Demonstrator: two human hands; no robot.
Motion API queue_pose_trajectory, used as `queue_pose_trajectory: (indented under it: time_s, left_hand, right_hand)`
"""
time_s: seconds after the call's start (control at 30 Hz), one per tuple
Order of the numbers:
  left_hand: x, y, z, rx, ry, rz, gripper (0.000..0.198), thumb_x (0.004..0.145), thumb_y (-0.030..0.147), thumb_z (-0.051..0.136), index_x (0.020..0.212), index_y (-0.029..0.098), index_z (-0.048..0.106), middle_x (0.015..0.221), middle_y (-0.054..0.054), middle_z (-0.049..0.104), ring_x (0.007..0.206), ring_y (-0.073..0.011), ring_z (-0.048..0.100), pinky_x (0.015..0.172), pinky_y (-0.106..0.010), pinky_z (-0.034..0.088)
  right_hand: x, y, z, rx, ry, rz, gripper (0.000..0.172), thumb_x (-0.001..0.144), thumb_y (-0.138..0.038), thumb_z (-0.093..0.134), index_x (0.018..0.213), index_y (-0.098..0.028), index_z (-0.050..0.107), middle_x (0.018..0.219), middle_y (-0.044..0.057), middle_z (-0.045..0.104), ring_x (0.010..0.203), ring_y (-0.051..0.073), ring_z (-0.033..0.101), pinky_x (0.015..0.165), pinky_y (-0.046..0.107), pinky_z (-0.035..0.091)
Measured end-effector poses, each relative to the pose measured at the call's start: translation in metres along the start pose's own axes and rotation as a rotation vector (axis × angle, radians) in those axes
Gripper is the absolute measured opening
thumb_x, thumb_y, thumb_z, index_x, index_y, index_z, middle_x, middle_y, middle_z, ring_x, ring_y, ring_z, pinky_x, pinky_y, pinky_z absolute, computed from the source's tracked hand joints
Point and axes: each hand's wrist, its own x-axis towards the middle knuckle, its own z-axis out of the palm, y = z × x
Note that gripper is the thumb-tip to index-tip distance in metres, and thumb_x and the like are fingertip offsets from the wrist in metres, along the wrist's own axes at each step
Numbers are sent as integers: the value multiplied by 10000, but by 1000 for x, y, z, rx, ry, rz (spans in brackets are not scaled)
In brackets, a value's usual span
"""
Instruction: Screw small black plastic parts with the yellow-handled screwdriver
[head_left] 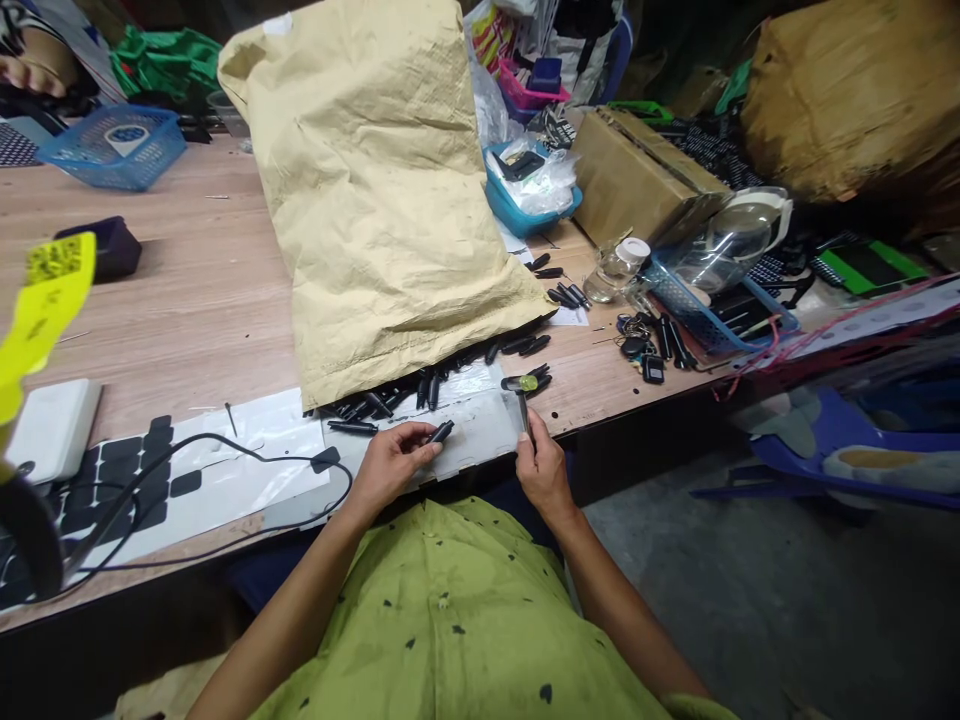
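My left hand (397, 458) is closed, pinching a short black cylindrical piece (442, 432) between thumb and fingers, over a grey-white board (480, 425) at the table's front edge. In my right hand (541, 465) is the handle of a small hammer (520, 384), raised, with a dark face on one side of its head and a yellow-green one on the other. Several similar black pieces (379, 402) lie beyond my hands. Some of them come out from under the lower edge of a large tan paper sack (397, 200).
At left are a white box (56, 430), a sheet of black stickers (124, 470) and a black cable (255, 455). A glass jar (616, 268), a blue basket (690, 310) and a cardboard box (630, 175) stand at right. Another person's hand (34, 70) shows top left.
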Motion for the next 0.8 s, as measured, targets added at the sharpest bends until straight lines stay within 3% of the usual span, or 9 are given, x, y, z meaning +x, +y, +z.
queue_pose_trajectory:
  time_s: [0.3,0.53,0.8]
  left_hand:
    - [1,-1,0,289,158,184,248,752,341,735,958,217,795,913,-38,730,826,-210,653,765,-321,538]
    - [6,-18,5,475,269,353,174,800,182,703,948,241,773,910,-27,718,937,-232,664,876,-356,553]
    - [2,-33,14,504,378,518,152,866,232,697,1004,241,761,889,-31,694,898,-226,645,849,-358,548]
  right_hand:
    - [0,0,0,20,8,14,493,965,-308,414,1402,-164,591,1350,138,695,1244,265,672,1048,392,562]
    - [0,-1,-1,21,8,15,494,971,-311,408,1405,-160,590,1357,137,691,1252,254,667,1051,376,556]
    - [1,-3,-2,49,2,28,494,966,-323,427,1401,-169,605,1365,134,687,1260,264,662,1067,399,549]
